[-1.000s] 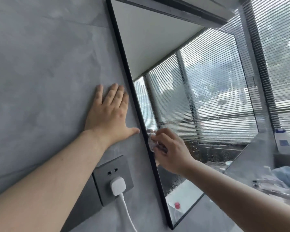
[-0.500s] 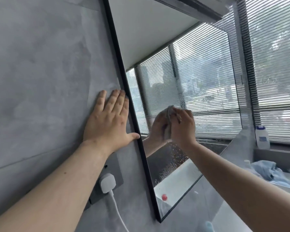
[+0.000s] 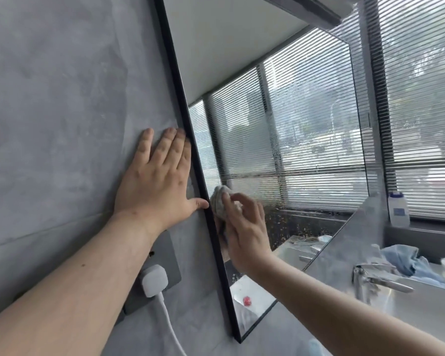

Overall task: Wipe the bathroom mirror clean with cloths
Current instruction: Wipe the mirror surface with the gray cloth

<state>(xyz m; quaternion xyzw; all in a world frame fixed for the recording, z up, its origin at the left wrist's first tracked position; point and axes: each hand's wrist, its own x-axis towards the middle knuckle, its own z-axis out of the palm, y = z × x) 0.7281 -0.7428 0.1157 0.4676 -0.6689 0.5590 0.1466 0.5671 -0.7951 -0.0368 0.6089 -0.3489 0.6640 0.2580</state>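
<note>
Mirror (image 3: 306, 124): it hangs on the grey wall (image 3: 62, 124) and fills the centre and upper right of the frame. Droplets (image 3: 288, 227) and streaks sit on the glass to the right of your cloth, so short strokes would leave them there.
Cloth (image 3: 220, 201): a small grey wad at the middle of the frame, pressed on the glass just beside the mirror's left edge. Bunched this tight it offers little face, so I judge it may smear wet spots rather than lift them.
Right hand (image 3: 244, 235): your fingers curl round the cloth and push it against the glass. If that hold slackens in mid-stroke, the wad can slip out and fall toward the basin.
Left hand (image 3: 157, 186): it lies flat on the wall with fingers straight, and the thumb tip touches the black frame (image 3: 180, 98). If you lean harder, the thumb may slide onto the glass and print it.
Wall socket (image 3: 168, 255): lower centre-left, just under your left wrist, with a white plug (image 3: 154, 280) and cable (image 3: 170, 322) in it. Water running off the mirror's edge, or a shifting forearm, could reach it.
Tap (image 3: 373, 277): lower right, near your right forearm; a wide sweep might knock it.
Bottle (image 3: 398, 208) and blue cloth (image 3: 406, 260): both at the right edge, well apart from your stroke, so there is little risk.
</note>
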